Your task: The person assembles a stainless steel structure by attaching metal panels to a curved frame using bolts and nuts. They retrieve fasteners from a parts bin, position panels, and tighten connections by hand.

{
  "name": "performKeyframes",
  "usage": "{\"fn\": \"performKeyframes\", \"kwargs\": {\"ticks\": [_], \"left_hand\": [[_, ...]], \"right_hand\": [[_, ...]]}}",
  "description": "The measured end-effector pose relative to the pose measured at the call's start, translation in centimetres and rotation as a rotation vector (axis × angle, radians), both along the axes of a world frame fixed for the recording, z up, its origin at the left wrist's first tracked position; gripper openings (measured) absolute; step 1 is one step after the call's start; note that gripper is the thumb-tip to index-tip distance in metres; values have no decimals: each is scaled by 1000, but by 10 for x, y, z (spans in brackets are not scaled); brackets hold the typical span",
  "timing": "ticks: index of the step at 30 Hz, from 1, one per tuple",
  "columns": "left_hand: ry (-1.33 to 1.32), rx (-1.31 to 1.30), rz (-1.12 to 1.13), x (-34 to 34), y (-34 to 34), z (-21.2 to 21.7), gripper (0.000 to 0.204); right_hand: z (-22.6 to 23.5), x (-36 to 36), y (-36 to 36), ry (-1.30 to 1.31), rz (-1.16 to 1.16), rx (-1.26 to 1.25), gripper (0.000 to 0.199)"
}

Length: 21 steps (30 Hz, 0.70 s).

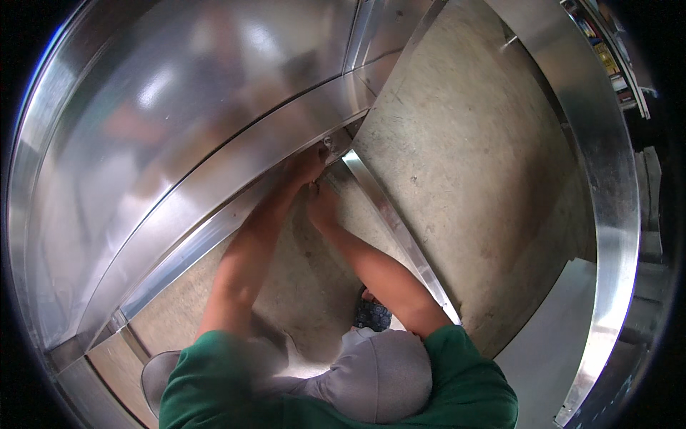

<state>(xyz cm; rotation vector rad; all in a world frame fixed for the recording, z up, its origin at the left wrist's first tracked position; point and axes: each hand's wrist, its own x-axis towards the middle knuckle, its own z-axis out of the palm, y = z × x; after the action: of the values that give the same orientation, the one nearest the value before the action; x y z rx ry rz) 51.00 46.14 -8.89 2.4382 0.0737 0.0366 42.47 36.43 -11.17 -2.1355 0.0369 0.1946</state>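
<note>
My left hand (311, 161) reaches to the lower edge of a large shiny metal panel (207, 93), beside a small round metal fitting (328, 142) near the panel's corner. Its fingers look curled, partly hidden under the edge. Just below it, my right hand (324, 205) is closed, with a small dark thing (314, 187) at its fingertips that is too small to name. The two hands are close together. A long, narrow metal bar (400, 232) runs from near the corner down past my right forearm.
Concrete floor (486, 143) lies beyond the bar. A wide metal band (614, 214) curves along the right, with a pale flat sheet (554, 343) inside it. A shelf of small colourful items (607, 57) stands at the upper right. My grey-clad knee (389, 375) is below.
</note>
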Motion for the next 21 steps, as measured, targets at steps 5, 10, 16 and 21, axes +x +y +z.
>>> {"fn": "performKeyframes", "kwargs": {"ticks": [5,10,16,21], "left_hand": [[147,-6,-71,-5,-5,6,26],[67,20,7,-2,-13,-4,26],[274,-33,108,13,-13,-14,25],[16,163,-33,15,-18,-5,19]], "right_hand": [[-17,-4,-1,-18,-69,-7,24],[13,-10,-16,155,-102,-10,26],[44,-13,-38,217,-87,116,31],[25,-9,-1,401,-173,363,34]]}}
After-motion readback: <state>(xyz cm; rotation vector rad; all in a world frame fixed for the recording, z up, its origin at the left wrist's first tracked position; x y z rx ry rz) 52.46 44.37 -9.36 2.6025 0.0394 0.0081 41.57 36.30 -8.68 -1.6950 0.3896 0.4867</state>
